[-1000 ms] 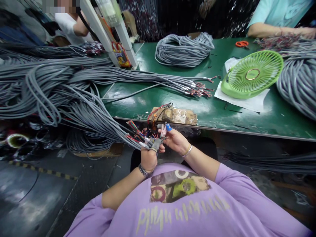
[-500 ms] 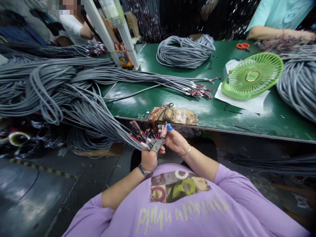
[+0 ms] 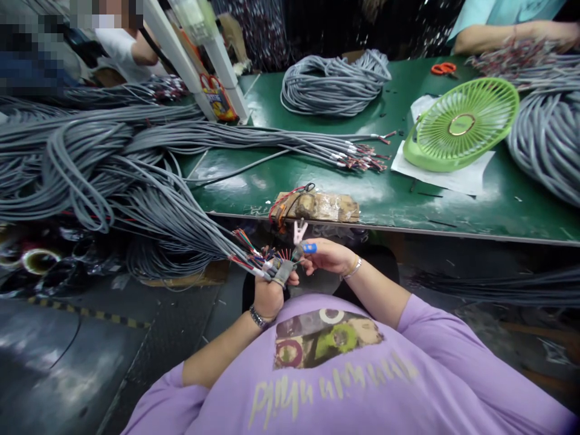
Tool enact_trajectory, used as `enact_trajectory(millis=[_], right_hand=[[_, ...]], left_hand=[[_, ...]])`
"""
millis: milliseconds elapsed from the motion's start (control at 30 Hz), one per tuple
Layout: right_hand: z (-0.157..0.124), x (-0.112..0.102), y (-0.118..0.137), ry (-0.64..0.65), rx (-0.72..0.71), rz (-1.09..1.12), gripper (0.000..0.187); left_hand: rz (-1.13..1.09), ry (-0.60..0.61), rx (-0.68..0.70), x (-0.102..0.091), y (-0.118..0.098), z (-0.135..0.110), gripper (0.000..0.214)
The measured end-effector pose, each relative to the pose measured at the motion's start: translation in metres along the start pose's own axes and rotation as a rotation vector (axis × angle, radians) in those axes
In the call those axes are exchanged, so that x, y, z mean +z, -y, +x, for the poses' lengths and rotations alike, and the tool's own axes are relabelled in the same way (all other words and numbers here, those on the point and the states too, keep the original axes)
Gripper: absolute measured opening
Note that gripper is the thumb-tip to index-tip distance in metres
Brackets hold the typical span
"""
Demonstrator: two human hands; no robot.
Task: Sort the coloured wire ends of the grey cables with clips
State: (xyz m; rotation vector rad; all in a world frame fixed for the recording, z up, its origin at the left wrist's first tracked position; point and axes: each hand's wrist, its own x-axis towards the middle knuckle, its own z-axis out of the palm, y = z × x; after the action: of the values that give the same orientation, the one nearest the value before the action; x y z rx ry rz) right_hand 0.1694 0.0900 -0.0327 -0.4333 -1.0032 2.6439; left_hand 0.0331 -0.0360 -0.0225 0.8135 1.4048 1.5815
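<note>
My left hand (image 3: 270, 294) is closed around the stripped ends of a grey cable bundle (image 3: 190, 226) that runs off to the left; coloured wires (image 3: 254, 251) fan out above my fist. My right hand (image 3: 327, 255), with a blue cot on one fingertip (image 3: 310, 247), pinches a small pale clip tool (image 3: 298, 231) right beside those wire ends. Both hands are held in front of my chest, just below the table's front edge. A taped wooden block (image 3: 319, 206) with red and black leads sits on that edge above them.
On the green table (image 3: 389, 199) lie another grey cable bundle with stripped ends (image 3: 317, 148), a cable coil (image 3: 333, 84), a green fan (image 3: 460, 127) on white paper, orange scissors (image 3: 443, 68). Another person's arm (image 3: 507, 33) rests at back right; a person sits at back left.
My right hand has turned and dropped slightly, and the clip tool now points up above the wire ends. The left hand keeps its hold on the bundle.
</note>
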Motion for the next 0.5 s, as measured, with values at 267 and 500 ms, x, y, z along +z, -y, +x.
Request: enact_trajectory(millis=[267,500], right_hand=[[0.004,0.014,0.006,-0.049,0.044,-0.187,0.035],[0.009,0.027,0.005,-0.08,-0.037,-0.278,0.03]], left_hand=[[0.054,0.026,-0.018,0.0,0.0,-0.002,0.024],[0.255,0.367,-0.231,0.004,-0.015,-0.001,0.026]])
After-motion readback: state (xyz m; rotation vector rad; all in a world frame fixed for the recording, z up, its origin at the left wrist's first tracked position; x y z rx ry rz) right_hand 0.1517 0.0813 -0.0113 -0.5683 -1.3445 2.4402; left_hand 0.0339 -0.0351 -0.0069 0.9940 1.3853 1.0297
